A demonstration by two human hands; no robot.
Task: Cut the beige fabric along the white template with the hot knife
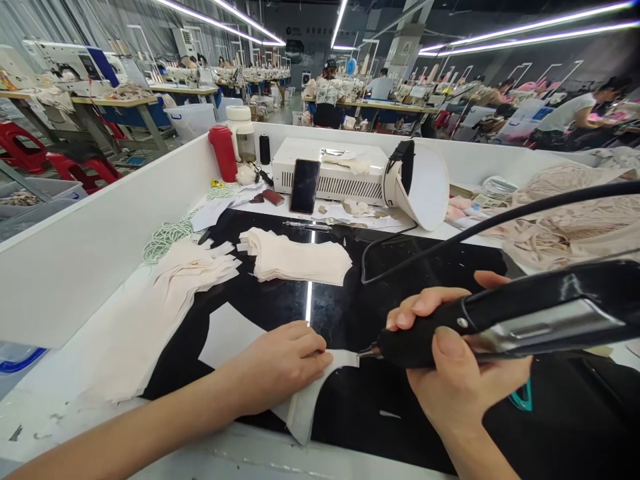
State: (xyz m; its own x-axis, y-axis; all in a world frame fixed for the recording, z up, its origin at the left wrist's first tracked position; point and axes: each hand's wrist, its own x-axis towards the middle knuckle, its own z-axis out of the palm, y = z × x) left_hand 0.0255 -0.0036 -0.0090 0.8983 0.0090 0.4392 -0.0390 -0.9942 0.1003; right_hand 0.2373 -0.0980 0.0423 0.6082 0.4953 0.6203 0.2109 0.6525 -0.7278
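Observation:
My left hand (295, 353) presses down with bent fingers on a narrow, pale curved fabric piece (306, 403) on the black table surface (370, 427). A white sheet (233, 333) lies partly under that hand. My right hand (463, 373) is wrapped round a black corded hand tool (545, 313) with a silver lever. Its thin metal tip (370, 351) points left and meets, or nearly meets, the end of the fabric piece. Beyond my hands lies a stack of cream fabric pieces (303, 258). More cream pieces (150, 313) are fanned out at the left.
A black cable (480, 223) arcs from the right over the table. At the back stand a phone (305, 187), a white vented box (330, 170), a white cone-shaped shade (425, 187) and a red bottle (223, 153). Green cord (170, 239) lies left; a teal-handled item (523, 397) lies right.

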